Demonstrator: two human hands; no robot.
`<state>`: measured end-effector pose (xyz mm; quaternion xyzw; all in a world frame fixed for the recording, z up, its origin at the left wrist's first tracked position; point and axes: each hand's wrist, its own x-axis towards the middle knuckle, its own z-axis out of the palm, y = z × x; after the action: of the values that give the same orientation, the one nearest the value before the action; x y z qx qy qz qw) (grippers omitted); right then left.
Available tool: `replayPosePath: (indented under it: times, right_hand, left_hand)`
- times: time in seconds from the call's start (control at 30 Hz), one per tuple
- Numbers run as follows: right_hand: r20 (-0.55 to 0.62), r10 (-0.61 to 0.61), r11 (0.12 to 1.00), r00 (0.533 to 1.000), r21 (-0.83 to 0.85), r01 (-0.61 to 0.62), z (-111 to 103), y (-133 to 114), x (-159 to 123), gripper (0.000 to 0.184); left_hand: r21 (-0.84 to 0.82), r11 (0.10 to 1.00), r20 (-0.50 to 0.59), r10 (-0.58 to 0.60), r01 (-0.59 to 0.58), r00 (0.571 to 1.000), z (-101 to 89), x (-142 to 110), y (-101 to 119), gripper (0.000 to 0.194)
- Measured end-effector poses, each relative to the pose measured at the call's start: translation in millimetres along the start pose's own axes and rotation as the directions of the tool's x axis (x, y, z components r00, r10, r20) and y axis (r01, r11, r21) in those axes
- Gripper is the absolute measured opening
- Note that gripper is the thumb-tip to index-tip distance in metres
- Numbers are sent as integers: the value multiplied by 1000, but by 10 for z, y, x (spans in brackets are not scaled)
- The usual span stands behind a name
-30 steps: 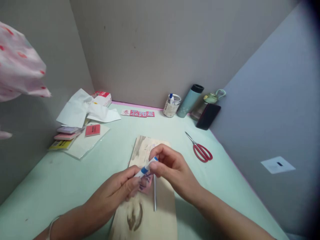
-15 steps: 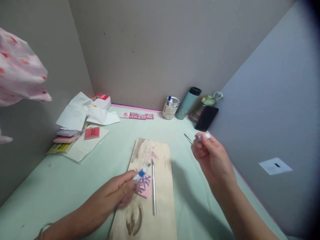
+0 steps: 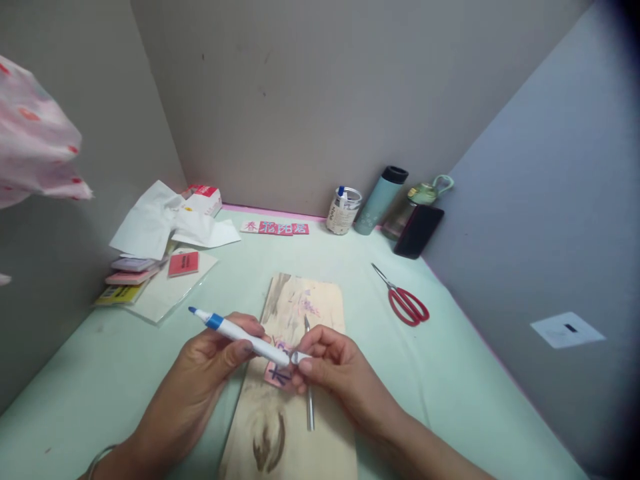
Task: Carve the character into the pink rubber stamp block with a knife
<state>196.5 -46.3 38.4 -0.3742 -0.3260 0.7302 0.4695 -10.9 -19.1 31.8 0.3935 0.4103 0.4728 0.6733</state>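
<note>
My left hand (image 3: 207, 357) is closed around a white marker (image 3: 235, 331) with a blue band, its blue tip pointing left and uncapped. My right hand (image 3: 337, 367) pinches a small pale cap (image 3: 299, 358) against the marker's rear end. Under both hands a pink card (image 3: 277, 377) with dark characters lies on a wooden board (image 3: 295, 433). A thin metal craft knife (image 3: 310, 408) rests on the board, partly beneath my right fingers.
Red scissors (image 3: 407, 305) lie to the right on the green table (image 3: 125, 380). At the back stand a jar (image 3: 343, 211), a teal flask (image 3: 380, 200) and a black phone (image 3: 418, 231). Papers and pads (image 3: 150, 230) are piled left. Small pink cards (image 3: 277, 228) line the wall.
My right hand pulled the cap off, swung right with it, then came back to the marker's rear end. My left hand turned the marker so its tip points left.
</note>
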Motion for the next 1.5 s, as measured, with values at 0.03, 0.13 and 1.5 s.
replayPosePath:
  times: [0.03,0.13,1.5]
  right_hand:
    - [3,-5,1000,1000,7,5,0,9,-2,30]
    - [6,-25,1000,1000,10,25,12,34,-6,29]
    - [361,-599,430,715,-608,668,187,-84,-274,36]
  left_hand:
    - [17,1000,8,14,-14,1000,-9,7,-28,32]
    - [78,996,33,51,-53,998,-40,18,-109,27]
    - [-90,984,257,-127,155,958,194,-185,-15,32]
